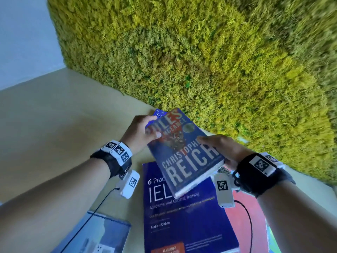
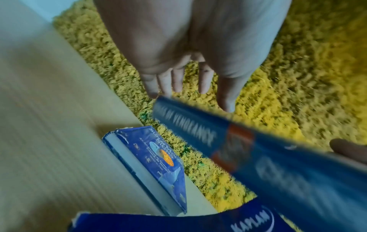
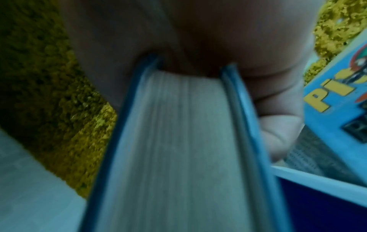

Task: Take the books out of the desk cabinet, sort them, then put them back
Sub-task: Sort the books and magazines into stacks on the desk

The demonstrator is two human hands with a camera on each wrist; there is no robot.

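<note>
A blue hardcover novel (image 1: 184, 156) with "REICH" on its cover hangs tilted above the desk between both hands. My right hand (image 1: 218, 147) grips its right edge, thumb on the cover and fingers beneath. The right wrist view shows its page block (image 3: 174, 141) running into that hand (image 3: 208, 62). My left hand (image 1: 144, 130) touches the upper left corner, thumb lying on the cover. In the left wrist view its fingers (image 2: 174, 81) are straight, and the novel's blurred spine (image 2: 268, 157) meets the fingertips.
On the pale desk (image 1: 63, 125) lie a large blue IELTS book (image 1: 182, 216), a red book (image 1: 242, 225), a light-blue book (image 1: 102, 234) and a small blue book (image 1: 159, 114) by the moss wall (image 1: 200, 52). A colourful book (image 3: 337, 102) lies right.
</note>
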